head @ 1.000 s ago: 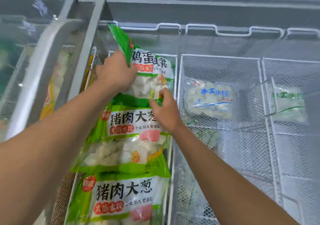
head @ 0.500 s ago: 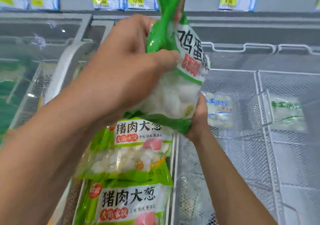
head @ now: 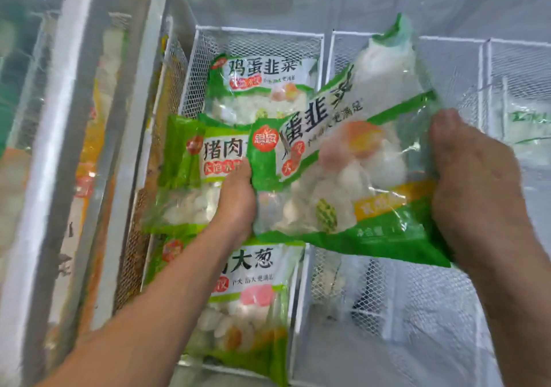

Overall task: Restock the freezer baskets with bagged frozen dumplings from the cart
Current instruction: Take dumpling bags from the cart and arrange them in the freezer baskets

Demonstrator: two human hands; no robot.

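At the far left a slanted white freezer frame [head: 74, 136] runs from top to bottom, with blurred orange packs behind its glass. Just right of the frame stands a white wire basket [head: 259, 33] holding three green dumpling bags: an egg-and-chive bag [head: 259, 88] at the basket's far end, a pork-and-scallion bag [head: 190, 175] in its middle, and another pork-and-scallion bag [head: 247, 303] at its near end. The left hand [head: 237, 200] reaches over the middle of this basket and grips the left edge of a tilted dumpling bag [head: 346, 172]; its fingers are hidden under the bag, so how they curl cannot be told. This held bag hangs above the divider between the first basket and the second basket [head: 387, 312] to its right, its top end pointing up and away. The right hand [head: 477, 196] clamps the bag's right edge, thumb on top, fingers tucked beneath. Farther right of the baskets' divider, a pale bag [head: 527, 130] lies blurred in a third basket.
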